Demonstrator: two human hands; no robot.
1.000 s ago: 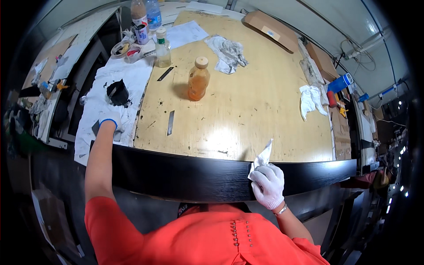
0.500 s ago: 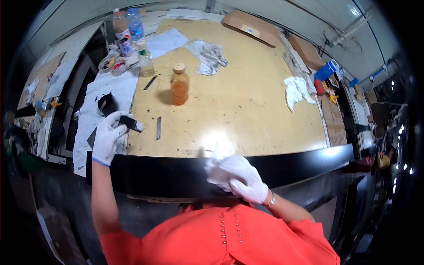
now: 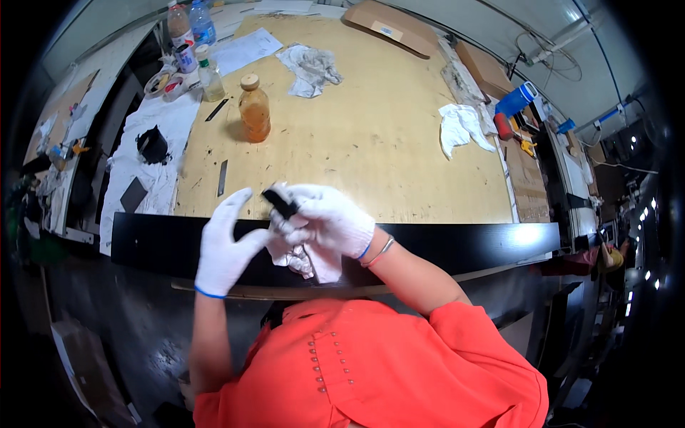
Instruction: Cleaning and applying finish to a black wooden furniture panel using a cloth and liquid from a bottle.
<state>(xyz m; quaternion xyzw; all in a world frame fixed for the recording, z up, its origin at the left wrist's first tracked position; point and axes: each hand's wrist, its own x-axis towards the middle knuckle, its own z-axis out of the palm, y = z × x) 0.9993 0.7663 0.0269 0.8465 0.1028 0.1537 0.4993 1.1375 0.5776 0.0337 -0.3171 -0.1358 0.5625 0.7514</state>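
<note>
2 gloved hands close together over the board: left hand [image 3: 225, 253] spread with nothing in it, right hand [image 3: 335, 217] closed on a small black block [image 3: 280, 203].

Going down by size: pale worktop [image 3: 399, 164] on the far side. Black board [image 3: 153, 242] along its near edge, long axis left-right. White cloth sheet [image 3: 163, 187] down the left side, carrying a black pot [image 3: 151, 148] and a dark square pad [image 3: 133, 194]. Orange bottle [image 3: 255, 114] upright beyond left hand; thin metal strip [image 3: 222, 178] flat between bottle and board. Crumpled white cloth [image 3: 327, 265] under right palm; can't tell if gripped.

Block sits right of left hand's fingers, long axis slanting far-left to near-right. Right hand is nearer, fingers on it. Pose: right wrist enters from the right, fingers pointing left; left fingers point away, thumb toward right fingertips, contact unclear.
</note>
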